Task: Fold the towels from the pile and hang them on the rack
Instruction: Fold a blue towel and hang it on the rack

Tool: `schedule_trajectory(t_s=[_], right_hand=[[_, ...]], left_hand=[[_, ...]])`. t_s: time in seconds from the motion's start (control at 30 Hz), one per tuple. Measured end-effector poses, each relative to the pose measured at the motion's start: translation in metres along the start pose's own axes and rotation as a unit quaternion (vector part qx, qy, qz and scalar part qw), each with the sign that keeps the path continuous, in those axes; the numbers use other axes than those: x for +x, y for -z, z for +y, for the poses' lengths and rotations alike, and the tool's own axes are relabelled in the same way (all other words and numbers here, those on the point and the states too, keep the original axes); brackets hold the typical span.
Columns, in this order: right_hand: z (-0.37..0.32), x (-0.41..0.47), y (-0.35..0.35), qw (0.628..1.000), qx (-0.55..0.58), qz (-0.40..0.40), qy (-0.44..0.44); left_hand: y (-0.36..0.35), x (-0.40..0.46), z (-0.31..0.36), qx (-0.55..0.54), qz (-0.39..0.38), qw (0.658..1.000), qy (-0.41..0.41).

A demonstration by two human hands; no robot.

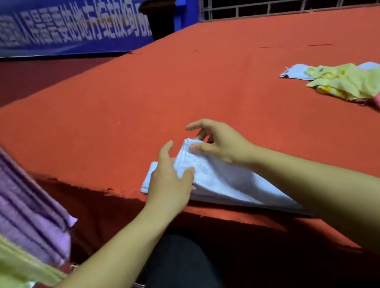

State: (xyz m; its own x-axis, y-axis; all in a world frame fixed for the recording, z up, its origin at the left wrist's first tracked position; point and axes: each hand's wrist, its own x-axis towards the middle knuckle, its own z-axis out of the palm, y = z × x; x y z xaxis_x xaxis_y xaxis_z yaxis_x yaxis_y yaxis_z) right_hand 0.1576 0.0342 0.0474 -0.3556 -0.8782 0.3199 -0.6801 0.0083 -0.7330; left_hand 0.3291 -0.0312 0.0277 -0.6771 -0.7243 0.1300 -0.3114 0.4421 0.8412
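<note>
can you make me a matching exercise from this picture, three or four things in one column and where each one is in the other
Things:
1. white towel
2. pile of unfolded towels
3. purple towel
4. black bin

Places:
A. hanging at the left edge, above a yellow towel
B. far back, before the blue banner
C. at the near edge of the red table, under both hands
D. on the table, far right

Pairs: 1-C, 2-D, 3-A, 4-B

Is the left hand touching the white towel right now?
Touching. The head view shows the left hand lying flat on the white towel, fingers pressing on the cloth with no gap.
</note>
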Motion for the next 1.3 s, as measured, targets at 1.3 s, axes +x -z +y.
schedule_trajectory(t_s=[1.3], right_hand=[[0.046, -0.149, 0.022, 0.912, -0.360, -0.093, -0.173]], left_hand=[[0.015, 0.066, -0.069, 0.424, -0.237, 0.852, -0.197]])
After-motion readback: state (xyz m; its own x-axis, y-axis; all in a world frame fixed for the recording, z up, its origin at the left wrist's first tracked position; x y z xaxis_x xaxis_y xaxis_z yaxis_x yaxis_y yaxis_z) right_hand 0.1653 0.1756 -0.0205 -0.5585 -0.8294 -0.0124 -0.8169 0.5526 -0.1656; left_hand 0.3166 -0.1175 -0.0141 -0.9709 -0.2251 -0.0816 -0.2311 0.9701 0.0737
